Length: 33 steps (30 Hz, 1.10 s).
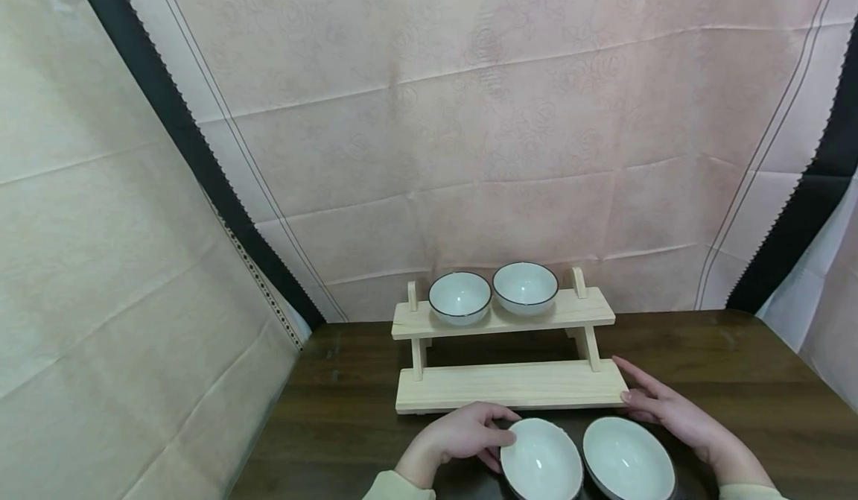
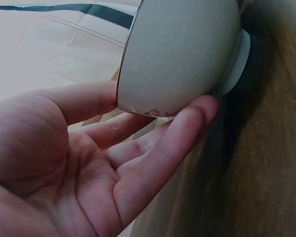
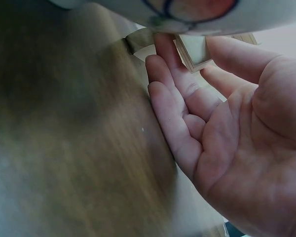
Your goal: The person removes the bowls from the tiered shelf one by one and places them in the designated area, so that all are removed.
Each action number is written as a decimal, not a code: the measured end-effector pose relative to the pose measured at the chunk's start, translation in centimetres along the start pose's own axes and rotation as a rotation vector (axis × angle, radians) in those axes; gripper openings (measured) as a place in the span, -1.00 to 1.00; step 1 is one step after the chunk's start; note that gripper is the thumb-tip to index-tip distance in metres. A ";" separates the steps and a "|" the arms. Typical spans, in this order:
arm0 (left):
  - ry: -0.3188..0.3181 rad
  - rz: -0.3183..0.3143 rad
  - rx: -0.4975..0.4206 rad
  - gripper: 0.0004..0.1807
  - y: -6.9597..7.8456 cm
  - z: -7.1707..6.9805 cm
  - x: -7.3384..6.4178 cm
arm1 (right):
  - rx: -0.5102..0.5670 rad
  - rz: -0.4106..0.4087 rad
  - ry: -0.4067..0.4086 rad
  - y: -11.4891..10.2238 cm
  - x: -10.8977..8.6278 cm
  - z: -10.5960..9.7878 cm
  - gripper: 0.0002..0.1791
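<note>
My left hand (image 1: 472,434) grips a white bowl (image 1: 541,459) at its left side, thumb at the dark rim and fingers under the outer wall. In the left wrist view the bowl (image 2: 182,54) shows its pale outside and foot ring. My right hand (image 1: 670,409) holds the right end of a two-tier wooden shelf (image 1: 509,386), thumb near the front corner and index finger stretched toward the back. In the right wrist view the shelf's corner (image 3: 195,52) shows between thumb and fingers. A second white bowl (image 1: 628,459) stands right of the gripped one, close beside it.
On the upper tier sit two small dark-rimmed bowls, a left one (image 1: 459,296) and a right one (image 1: 525,287). The shelf stands on a dark wooden table (image 1: 342,410). Pale cloth (image 1: 503,150) hangs behind the table, with more cloth (image 1: 134,261) at the left.
</note>
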<state>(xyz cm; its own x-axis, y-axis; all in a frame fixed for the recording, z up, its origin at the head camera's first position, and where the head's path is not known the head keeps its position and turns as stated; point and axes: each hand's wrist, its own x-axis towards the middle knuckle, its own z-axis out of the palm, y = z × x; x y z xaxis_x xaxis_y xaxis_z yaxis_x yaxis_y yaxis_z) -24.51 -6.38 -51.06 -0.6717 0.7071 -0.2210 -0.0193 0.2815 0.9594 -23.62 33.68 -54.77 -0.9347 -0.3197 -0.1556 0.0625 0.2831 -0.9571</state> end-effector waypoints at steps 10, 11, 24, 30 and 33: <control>-0.027 0.003 -0.012 -0.63 0.1 -0.2 0.0 | 0.007 -0.009 -0.001 -0.2 -0.1 0.1 -0.16; -0.029 0.003 -0.012 -0.62 0.1 -0.2 0.0 | 0.009 -0.010 -0.003 -0.2 -0.1 0.1 -0.16; -0.067 -0.006 -0.001 -0.62 0.3 -0.7 -0.4 | 0.021 -0.032 -0.012 -0.2 -0.1 0.2 -0.16; -0.040 0.007 -0.011 -0.62 0.5 -1.3 -0.5 | 0.025 -0.036 -0.014 -0.2 -0.2 0.3 -0.16; -0.023 0.026 -0.004 -0.59 0.7 -1.7 -0.6 | 0.026 -0.038 -0.012 -0.2 -0.2 0.3 -0.16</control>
<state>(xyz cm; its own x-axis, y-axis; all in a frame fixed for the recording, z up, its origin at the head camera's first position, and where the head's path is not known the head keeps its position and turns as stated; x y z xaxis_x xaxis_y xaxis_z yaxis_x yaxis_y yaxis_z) -25.37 -7.64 -49.95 -0.6546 0.7289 -0.2003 -0.0054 0.2604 0.9655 -23.36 33.45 -54.60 -0.9322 -0.3410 -0.1216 0.0362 0.2465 -0.9685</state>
